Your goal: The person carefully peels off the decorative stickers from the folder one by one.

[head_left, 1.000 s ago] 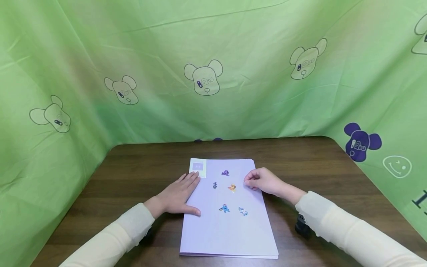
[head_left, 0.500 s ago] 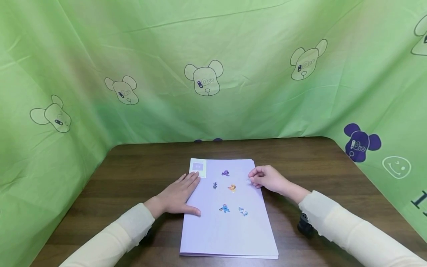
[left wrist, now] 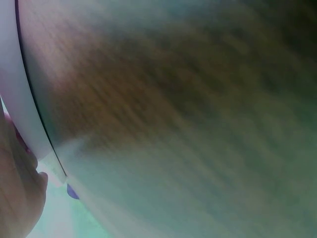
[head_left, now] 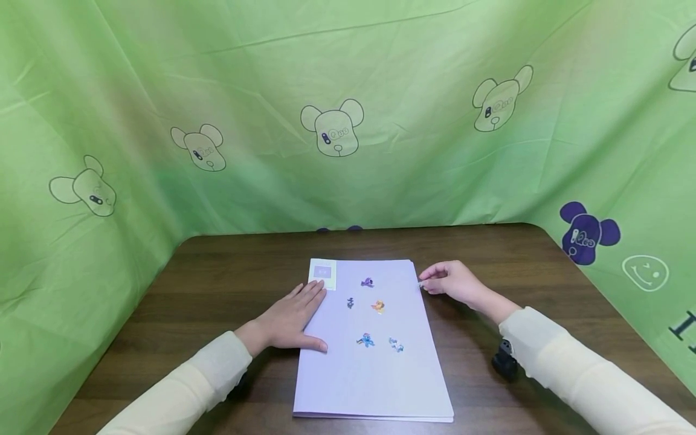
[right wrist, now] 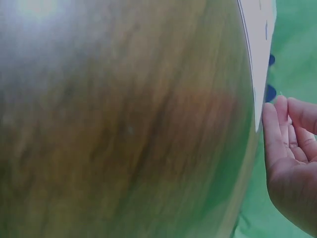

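A stack of large white paper sheets (head_left: 370,386) lies on the table. Several small cartoon pony stickers are on its top sheet: a purple one (head_left: 367,282), an orange one (head_left: 378,306), a small dark one (head_left: 350,302), a blue one (head_left: 366,340) and a white-and-blue one (head_left: 396,344). My left hand (head_left: 290,317) rests flat on the sheet's left edge, fingertips at a pale label (head_left: 322,272) in the corner. Beside the upper right edge, my right hand (head_left: 452,283) pinches a tiny sticker (head_left: 421,285) between thumb and fingers; its picture is too small to make out.
The brown wooden table (head_left: 228,260) surrounds the paper stack. A green cloth (head_left: 413,181) with bear-head prints hangs behind and at both sides of the table. A dark wrist camera (head_left: 504,361) is strapped below the right sleeve.
My right hand has moved up and to the right, from over the sheet to its right edge, carrying the tiny sticker. The left hand and the stickers on the sheet have stayed put.
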Available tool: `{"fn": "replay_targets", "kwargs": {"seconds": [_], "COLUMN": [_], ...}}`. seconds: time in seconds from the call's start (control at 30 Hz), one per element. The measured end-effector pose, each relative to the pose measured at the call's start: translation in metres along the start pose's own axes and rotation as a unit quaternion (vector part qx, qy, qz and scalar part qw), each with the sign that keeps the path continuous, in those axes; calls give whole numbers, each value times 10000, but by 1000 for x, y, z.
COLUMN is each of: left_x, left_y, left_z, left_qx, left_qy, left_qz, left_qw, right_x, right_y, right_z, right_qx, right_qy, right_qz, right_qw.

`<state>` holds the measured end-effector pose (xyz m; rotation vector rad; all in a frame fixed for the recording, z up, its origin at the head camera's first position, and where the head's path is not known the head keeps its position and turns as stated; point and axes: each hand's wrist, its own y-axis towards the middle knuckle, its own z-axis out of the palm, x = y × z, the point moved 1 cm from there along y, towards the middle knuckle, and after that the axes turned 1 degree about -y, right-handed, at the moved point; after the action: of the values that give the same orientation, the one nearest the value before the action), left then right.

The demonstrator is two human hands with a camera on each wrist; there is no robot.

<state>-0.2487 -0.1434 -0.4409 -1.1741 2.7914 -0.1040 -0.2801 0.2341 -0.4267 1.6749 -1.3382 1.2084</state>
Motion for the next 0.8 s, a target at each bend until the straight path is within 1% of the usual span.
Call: {"fn": "replay_targets", "kwargs": {"seconds": [0.23, 0.5, 0.67, 0.8], "left_x": [0, -2, -1, -1], "left_y": [0, 0, 0, -1], "left_z": [0, -1, -1, -1], "left_qx": [20, 43, 4, 46], "left_qy": [-36, 3, 5, 11], "left_qz": [-32, -12, 55, 37], "left_qw": [10000, 10000, 10000, 10000], "right_x": [-4, -10, -16, -19], "right_y": [3, 12, 20, 26], "right_z": [-18, -42, -54, -59], "right_qx": [-240, -591, -676, -673], "right_qy": [70, -455, -615, -719], "right_qz": [103, 152, 327, 460], "right_qw": [9996, 9971, 9953, 9941]}}
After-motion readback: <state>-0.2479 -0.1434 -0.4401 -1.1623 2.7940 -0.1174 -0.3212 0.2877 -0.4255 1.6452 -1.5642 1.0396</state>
